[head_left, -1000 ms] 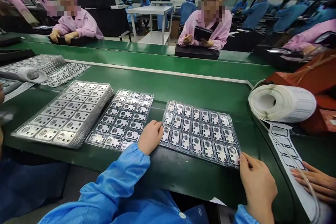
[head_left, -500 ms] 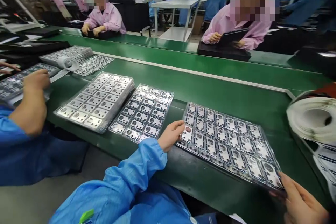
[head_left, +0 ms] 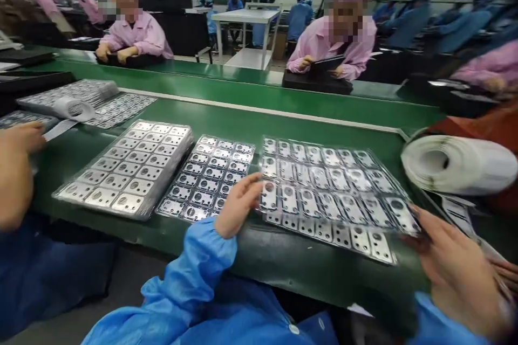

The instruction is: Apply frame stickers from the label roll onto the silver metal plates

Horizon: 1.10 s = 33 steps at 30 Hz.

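Sheet of silvery plates (head_left: 309,202) up off the worktop (head_left: 226,113), spanned end to end by two hands, with the near row of a lower sheet (head_left: 342,234) peeking out beneath! Handling this well, I'd say, means keeping both ends even, holding that wide panel taut enough not to sag, and staying on the clear rim so the plates go untouched. Steady does it, too: a careless swing could nudge the neighbouring sheet (head_left: 204,180) just to the left.

Now the grip. Left hand (head_left: 238,205) has a light pinch at the left edge, fingers bunched, hardly any gap between them. Across at the other end, the right hand (head_left: 457,264) is blurred, yet it clasps the near right corner; exactly how its thumb sits, I can't tell.
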Each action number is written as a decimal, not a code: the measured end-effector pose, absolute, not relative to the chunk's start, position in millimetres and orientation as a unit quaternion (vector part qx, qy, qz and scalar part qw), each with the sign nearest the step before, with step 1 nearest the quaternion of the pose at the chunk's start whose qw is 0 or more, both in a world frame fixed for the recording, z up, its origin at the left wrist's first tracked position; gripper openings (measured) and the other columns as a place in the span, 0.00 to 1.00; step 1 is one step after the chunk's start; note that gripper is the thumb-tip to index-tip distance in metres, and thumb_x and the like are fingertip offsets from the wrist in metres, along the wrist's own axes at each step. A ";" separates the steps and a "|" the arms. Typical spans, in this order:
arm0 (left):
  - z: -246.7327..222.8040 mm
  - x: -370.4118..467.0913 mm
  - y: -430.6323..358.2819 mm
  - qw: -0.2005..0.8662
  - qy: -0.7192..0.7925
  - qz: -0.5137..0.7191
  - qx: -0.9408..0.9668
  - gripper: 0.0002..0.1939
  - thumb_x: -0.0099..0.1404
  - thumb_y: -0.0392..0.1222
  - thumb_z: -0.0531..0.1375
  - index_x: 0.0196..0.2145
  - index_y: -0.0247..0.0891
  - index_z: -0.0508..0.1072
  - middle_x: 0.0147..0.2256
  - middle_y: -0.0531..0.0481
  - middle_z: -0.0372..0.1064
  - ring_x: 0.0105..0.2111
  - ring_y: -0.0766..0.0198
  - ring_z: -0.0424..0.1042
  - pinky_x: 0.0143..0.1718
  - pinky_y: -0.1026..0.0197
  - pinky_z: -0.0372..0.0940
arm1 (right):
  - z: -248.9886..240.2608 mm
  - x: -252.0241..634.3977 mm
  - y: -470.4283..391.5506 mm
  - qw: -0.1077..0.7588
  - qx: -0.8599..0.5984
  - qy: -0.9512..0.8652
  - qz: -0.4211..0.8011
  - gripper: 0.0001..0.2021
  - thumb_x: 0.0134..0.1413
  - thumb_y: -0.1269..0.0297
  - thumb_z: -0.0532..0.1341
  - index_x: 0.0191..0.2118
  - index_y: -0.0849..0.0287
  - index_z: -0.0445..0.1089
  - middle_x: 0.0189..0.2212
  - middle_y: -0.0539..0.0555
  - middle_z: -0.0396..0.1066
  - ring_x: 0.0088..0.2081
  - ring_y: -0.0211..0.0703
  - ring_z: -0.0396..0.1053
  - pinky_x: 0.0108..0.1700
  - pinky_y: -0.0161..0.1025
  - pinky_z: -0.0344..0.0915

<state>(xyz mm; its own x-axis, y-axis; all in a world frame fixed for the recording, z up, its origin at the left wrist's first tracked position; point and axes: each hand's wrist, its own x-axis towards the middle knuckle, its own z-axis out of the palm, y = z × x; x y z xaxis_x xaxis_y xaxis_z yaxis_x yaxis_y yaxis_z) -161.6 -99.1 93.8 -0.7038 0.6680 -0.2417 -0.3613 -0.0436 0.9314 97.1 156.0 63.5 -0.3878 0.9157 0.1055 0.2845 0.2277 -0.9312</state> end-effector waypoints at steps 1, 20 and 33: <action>100.1 -166.4 -103.1 0.345 0.590 0.719 0.126 0.27 0.62 0.47 0.60 0.57 0.37 0.66 0.44 0.44 0.74 0.35 0.66 0.72 0.33 0.65 0.67 | 78.0 83.5 154.2 0.379 -0.437 -0.642 0.503 0.18 0.59 0.50 0.60 0.49 0.54 0.74 0.46 0.60 0.74 0.39 0.49 0.75 0.30 0.40 0.72; 77.7 -150.8 -242.4 0.348 0.590 0.727 0.045 0.35 0.54 0.46 0.70 0.58 0.44 0.64 0.56 0.43 0.67 0.46 0.58 0.71 0.39 0.62 0.67 | 72.0 -150.8 138.6 0.104 -0.255 -0.651 0.708 0.13 0.49 0.57 0.69 0.37 0.63 0.79 0.24 0.52 0.72 0.21 0.33 0.64 0.20 0.28 0.62; 20.2 -119.8 -245.7 0.359 0.517 0.771 -0.098 0.45 0.48 0.46 0.74 0.58 0.41 0.56 0.46 0.40 0.73 0.36 0.60 0.75 0.26 0.67 0.67 | 48.3 -243.2 122.7 -0.010 -0.155 -0.749 0.644 0.21 0.50 0.47 0.66 0.41 0.60 0.78 0.24 0.50 0.68 0.23 0.34 0.59 0.20 0.30 0.57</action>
<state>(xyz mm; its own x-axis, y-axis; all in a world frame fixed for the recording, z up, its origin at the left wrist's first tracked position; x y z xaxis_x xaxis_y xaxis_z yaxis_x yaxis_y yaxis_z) -119.8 -245.7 20.2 -0.7235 0.4519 -0.5218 -0.6543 -0.2078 0.7272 -243.2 122.7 48.3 -0.9520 0.2185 -0.2146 0.2450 0.1228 -0.9617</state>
